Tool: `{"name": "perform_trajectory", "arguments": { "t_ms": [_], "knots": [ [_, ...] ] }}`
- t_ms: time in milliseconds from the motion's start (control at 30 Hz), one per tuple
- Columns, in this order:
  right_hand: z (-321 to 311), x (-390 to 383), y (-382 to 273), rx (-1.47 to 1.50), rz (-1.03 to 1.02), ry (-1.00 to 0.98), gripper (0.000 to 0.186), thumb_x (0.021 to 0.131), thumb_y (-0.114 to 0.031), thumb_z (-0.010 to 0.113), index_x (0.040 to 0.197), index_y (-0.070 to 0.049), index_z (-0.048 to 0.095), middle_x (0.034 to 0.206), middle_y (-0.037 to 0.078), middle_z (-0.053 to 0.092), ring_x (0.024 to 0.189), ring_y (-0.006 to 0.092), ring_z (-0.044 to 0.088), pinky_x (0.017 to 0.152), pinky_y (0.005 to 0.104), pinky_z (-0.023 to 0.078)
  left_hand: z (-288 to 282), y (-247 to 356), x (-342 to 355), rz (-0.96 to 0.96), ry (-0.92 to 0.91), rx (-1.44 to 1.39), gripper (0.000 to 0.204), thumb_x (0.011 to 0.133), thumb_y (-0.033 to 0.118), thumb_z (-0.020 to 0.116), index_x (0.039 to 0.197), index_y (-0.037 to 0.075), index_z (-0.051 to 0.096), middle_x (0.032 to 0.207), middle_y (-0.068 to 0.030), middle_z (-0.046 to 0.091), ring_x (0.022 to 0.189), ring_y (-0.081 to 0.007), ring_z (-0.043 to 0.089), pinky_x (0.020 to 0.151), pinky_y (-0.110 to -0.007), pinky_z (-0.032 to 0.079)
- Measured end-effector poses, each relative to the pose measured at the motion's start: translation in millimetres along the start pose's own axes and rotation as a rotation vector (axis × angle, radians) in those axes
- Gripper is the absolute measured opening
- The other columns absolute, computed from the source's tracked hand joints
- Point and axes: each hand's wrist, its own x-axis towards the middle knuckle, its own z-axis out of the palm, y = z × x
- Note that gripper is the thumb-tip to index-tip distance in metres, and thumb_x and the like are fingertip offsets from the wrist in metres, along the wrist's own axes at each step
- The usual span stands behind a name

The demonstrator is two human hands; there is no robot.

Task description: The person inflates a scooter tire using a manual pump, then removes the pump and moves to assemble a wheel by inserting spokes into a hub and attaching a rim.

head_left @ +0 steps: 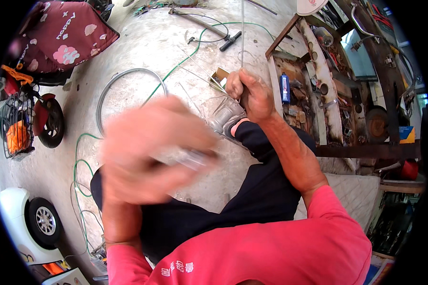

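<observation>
A wide concrete floor fills the upper and left parts of the view, with open room between the person's knees and the bicycle wheel rim lying flat on it. A green hose snakes across that floor and under the rim's edge. Along the right edge runs a cluttered, rusty workbench frame, its near rail close to the right forearm. At the left edge stand a scooter wheel and, lower, a small white toy car. The right hand is closed firmly around a dark handle above a grey metal power tool, which rests against the knee at the centre of the view. The left hand is raised near the camera and blurred, curled around something thin and silvery; how tight the grip is cannot be told.
</observation>
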Motion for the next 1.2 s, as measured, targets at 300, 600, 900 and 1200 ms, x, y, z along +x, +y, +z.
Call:
{"name": "perform_trajectory", "arguments": {
  "t_ms": [300,600,900,1200],
  "knots": [
    [11.3,10.5,13.3,0.369,0.036,0.036,0.048,0.106,-0.039,0.039,0.067,-0.011,0.042,0.065,0.003,0.042,0.068,0.0163,0.039,0.07,0.0311,0.036,135.5,8.2,-21.8,0.169,-0.14,0.162,0.023,0.075,0.018,0.062,0.095,0.006,0.062,0.076,-0.003,0.044,0.07,-0.019,0.052,0.067,-0.033,0.042],
    [16.8,14.9,9.5,0.495,0.05,-0.012,0.049,0.107,-0.038,0.036,0.066,-0.01,0.042,0.064,0.003,0.041,0.067,0.0168,0.039,0.069,0.0315,0.036,84.1,-13.6,-6.1,0.034,-0.052,0.193,0.026,0.075,0.01,0.077,0.098,0.007,0.067,0.078,-0.0048,0.056,0.071,-0.0239,0.058,0.065,-0.037,0.045],
    [18.7,9.5,4.6,0.484,0.032,-0.039,0.051,0.105,-0.042,0.038,0.065,-0.01,0.041,0.064,0.003,0.042,0.066,0.0166,0.04,0.069,0.0316,0.036,28.1,-86.6,-16.5,-0.715,0.036,0.079,0.018,0.08,0.007,0.074,0.096,-0.001,0.072,0.088,-0.0096,0.07,0.08,-0.0175,0.065,0.073,-0.03,0.05],
    [27.5,-1.6,-1.4,0.323,0.078,0.008,0.049,0.105,-0.039,0.039,0.067,-0.008,0.044,0.065,0.006,0.045,0.066,0.0162,0.042,0.067,0.0312,0.037,43.4,-99.6,-17.7,-0.952,-0.233,-0.007,0.026,0.081,0.007,0.075,0.104,-0.002,0.072,0.08,-0.0048,0.066,0.073,-0.0112,0.059,0.067,-0.027,0.049]
  ]
}}
